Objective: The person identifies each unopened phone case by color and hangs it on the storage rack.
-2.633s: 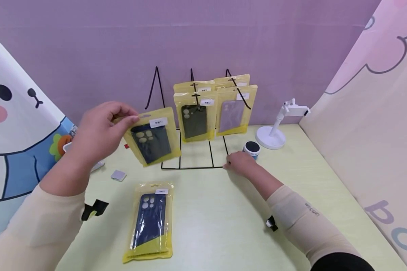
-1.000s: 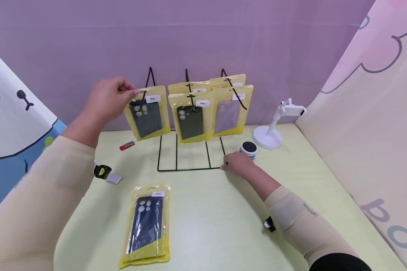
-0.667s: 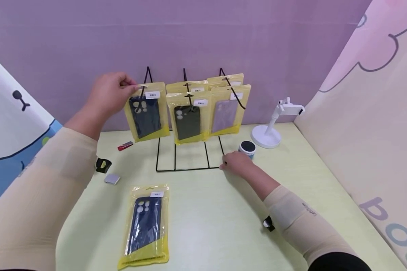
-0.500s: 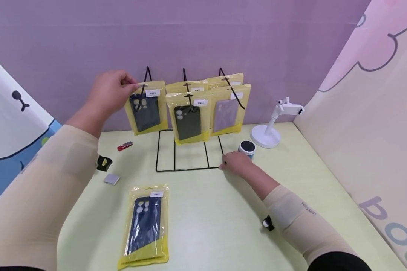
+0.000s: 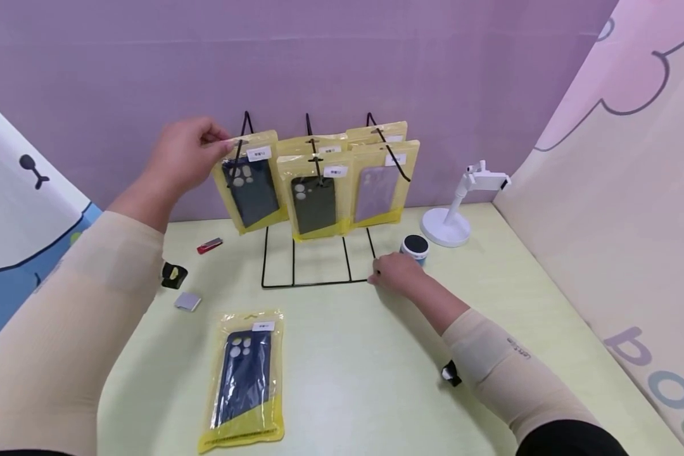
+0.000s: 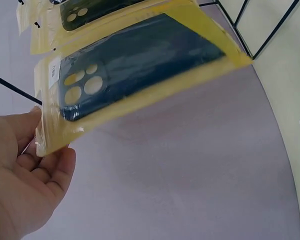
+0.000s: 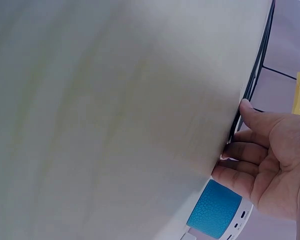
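My left hand (image 5: 190, 155) pinches the upper left corner of a clear yellow-edged bag holding a dark blue phone case (image 5: 252, 190). This bag is at the left hook of a black wire display rack (image 5: 319, 285); the hook's wire crosses its front and seems to pass through its hang hole. In the left wrist view the bagged case (image 6: 135, 65) slants away from thumb and fingers. My right hand (image 5: 399, 273) holds the front right corner of the rack's base, thumb on the wire (image 7: 251, 85). Another bagged blue phone case (image 5: 245, 380) lies flat on the table.
Bagged phone cases, one black (image 5: 315, 206) in front and one purple (image 5: 375, 193), hang on the other hooks with more behind. A small round speaker (image 5: 415, 247) and a white phone stand (image 5: 447, 227) are at right. A red USB stick (image 5: 209, 246) and grey square (image 5: 188, 301) lie left.
My left hand has raised the bagged blue case from in front of the rack up to the left hook, then shifted it slightly back. My right hand has stayed at the rack's corner.
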`<state>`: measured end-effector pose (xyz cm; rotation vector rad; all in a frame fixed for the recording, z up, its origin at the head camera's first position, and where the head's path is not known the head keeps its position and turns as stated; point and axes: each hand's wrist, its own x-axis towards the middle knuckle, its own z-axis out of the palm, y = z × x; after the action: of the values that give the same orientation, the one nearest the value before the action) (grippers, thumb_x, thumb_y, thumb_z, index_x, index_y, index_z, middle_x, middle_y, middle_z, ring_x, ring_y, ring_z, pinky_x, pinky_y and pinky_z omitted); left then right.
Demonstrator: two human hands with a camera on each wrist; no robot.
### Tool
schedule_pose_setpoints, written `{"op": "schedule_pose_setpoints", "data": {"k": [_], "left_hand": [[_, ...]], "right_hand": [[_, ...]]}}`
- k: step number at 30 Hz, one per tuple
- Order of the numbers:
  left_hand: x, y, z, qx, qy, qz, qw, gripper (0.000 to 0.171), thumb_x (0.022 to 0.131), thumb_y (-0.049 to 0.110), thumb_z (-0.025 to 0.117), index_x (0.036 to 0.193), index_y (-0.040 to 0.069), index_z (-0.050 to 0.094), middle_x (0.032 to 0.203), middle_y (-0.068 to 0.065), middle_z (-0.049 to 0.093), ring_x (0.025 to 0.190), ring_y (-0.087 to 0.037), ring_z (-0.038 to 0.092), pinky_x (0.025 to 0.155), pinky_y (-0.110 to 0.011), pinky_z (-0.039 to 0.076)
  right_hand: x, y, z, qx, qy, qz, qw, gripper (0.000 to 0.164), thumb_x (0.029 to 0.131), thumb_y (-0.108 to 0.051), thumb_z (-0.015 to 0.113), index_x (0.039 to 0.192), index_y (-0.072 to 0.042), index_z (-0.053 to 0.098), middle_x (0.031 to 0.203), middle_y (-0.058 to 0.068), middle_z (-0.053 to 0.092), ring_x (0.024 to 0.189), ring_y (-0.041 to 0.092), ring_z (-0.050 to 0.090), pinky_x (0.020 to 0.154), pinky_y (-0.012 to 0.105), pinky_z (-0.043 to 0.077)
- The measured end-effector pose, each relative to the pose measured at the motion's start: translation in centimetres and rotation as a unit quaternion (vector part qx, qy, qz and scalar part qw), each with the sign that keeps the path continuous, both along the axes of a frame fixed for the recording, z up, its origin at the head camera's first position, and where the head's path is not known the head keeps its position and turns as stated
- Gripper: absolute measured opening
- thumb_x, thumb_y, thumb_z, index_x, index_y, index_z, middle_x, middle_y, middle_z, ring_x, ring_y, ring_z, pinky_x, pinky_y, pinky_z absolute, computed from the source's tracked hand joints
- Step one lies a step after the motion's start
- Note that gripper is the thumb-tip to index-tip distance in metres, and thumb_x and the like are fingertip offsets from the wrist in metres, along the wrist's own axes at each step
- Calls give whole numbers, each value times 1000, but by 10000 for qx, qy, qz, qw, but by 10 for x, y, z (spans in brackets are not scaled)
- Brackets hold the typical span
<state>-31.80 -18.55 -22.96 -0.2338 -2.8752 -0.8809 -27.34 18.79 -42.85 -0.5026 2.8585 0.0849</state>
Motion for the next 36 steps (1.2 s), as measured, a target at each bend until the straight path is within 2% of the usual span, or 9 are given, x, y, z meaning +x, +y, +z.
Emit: {"op": "schedule_pose_setpoints", "data": {"k": [6, 10, 14, 19, 22, 26, 30, 33, 36], "left_hand": [[12, -10, 1, 293, 246, -87, 9992, 53, 101, 37, 50, 146, 9, 43, 145, -12, 49, 130, -33, 46, 106, -53, 41], [24, -20, -2, 433, 516, 13, 9977, 52, 101, 38, 51, 143, 8, 46, 142, -12, 50, 129, -33, 47, 107, -53, 41], [40, -31, -10, 455, 692, 193, 9964, 48, 100, 41, 51, 133, 6, 52, 130, -13, 53, 115, -31, 51, 94, -46, 48], [65, -40, -28, 164, 503, 210, 9984, 46, 99, 47, 49, 120, 7, 58, 111, -10, 58, 97, -26, 52, 69, -35, 47], [78, -40, -42, -68, 307, -60, 9995, 43, 99, 47, 49, 117, 9, 59, 106, -11, 62, 94, -26, 55, 69, -38, 48], [91, -33, -64, -403, -164, -532, 9976, 39, 99, 46, 53, 115, 12, 61, 105, -9, 65, 96, -26, 59, 77, -44, 52], [101, -24, -84, -794, -569, -1132, 9888, 30, 99, 38, 58, 114, 13, 65, 105, -5, 68, 97, -23, 63, 82, -47, 54], [109, -16, -99, -975, -650, -1557, 9808, 26, 97, 31, 62, 114, 12, 67, 106, -3, 69, 99, -22, 64, 85, -46, 54], [116, -12, -115, -1140, -750, -1787, 9744, 27, 94, 29, 66, 115, 12, 67, 109, -2, 69, 102, -23, 65, 87, -47, 54]], "right_hand": [[0, 0, 0, 5, 0, 24, 10000, 27, 96, -40, 60, 90, -14, 65, 90, 6, 67, 85, 28, 65, 73, 45, 53], [0, 1, 0, -33, -16, 80, 10000, 27, 96, -40, 61, 89, -14, 64, 87, 5, 65, 80, 25, 62, 71, 43, 51], [0, 1, 0, -69, 0, 79, 9999, 27, 96, -40, 61, 88, -14, 64, 86, 5, 65, 79, 25, 62, 71, 43, 51], [0, 1, 0, -106, 5, 101, 9999, 27, 96, -40, 61, 89, -14, 65, 87, 5, 65, 80, 25, 62, 71, 43, 51], [1, 2, 0, -141, 19, 93, 9999, 27, 96, -40, 61, 88, -14, 64, 86, 5, 65, 79, 25, 62, 70, 43, 51], [3, 2, 1, -195, 64, 92, 9997, 26, 95, -39, 62, 86, -14, 63, 83, 4, 64, 78, 25, 61, 69, 43, 50], [4, 2, 2, -161, 124, 177, 9996, 27, 95, -39, 62, 85, -14, 62, 82, 4, 63, 78, 25, 62, 69, 43, 51], [5, 2, 1, -104, 167, 236, 9995, 27, 95, -39, 63, 85, -14, 62, 81, 3, 63, 77, 25, 62, 69, 43, 51], [4, 2, 1, -91, 177, 252, 9995, 27, 95, -39, 62, 85, -14, 62, 80, 3, 62, 76, 25, 61, 70, 43, 50]]}}
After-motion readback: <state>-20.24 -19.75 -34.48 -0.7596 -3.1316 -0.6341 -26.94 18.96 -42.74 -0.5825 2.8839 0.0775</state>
